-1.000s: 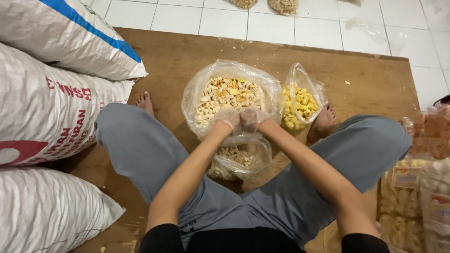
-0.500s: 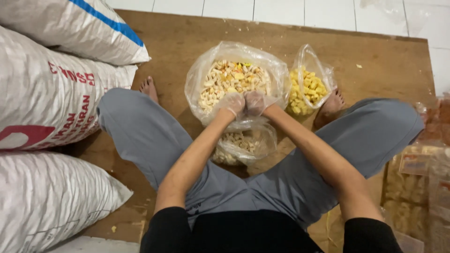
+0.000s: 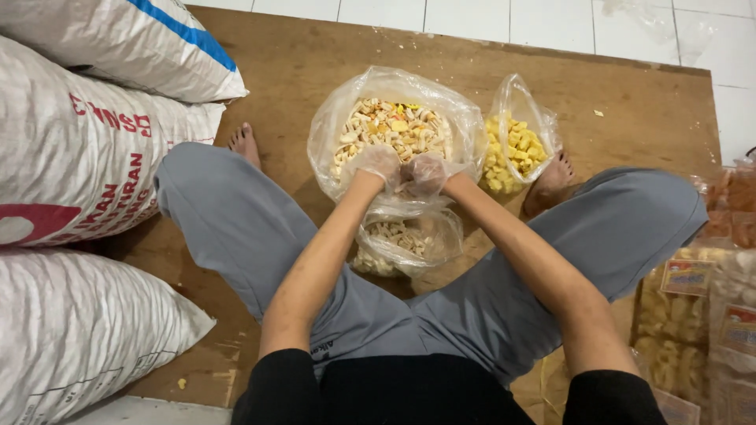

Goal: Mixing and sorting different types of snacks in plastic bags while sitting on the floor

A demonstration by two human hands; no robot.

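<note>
Head view, person seated cross-legged on a worn brown wooden board (image 3: 299,71), grey trousers, black top.

Left hand (image 3: 378,164) and right hand (image 3: 426,173): both in thin, crinkled clear plastic gloves, side by side and touching at frame centre. Fingers of each are curled in tight, pinching the gathered neck of a small clear bag (image 3: 405,240) that sits just below them, at 6 o'clock from the hands. That bag is soft, rounded, glossy, part-filled with pale beige curled crackers.

At 12 o'clock from the hands: large clear bag (image 3: 331,130), mouth open wide, heaped with mixed cream and yellow cracker pieces, irregular and chunky. The gloved knuckles lie against its near rim.

At 2 o'clock: narrower clear bag (image 3: 516,145) of bright yellow cubes, standing open beside a bare foot (image 3: 550,182).

At 9 o'clock: stacked woven white sacks (image 3: 79,157), coarse weave, plump; top one has a blue stripe.

At 4 o'clock: sealed packets of crackers (image 3: 685,315), labelled.

Beyond the board: white floor tiles (image 3: 551,20).
</note>
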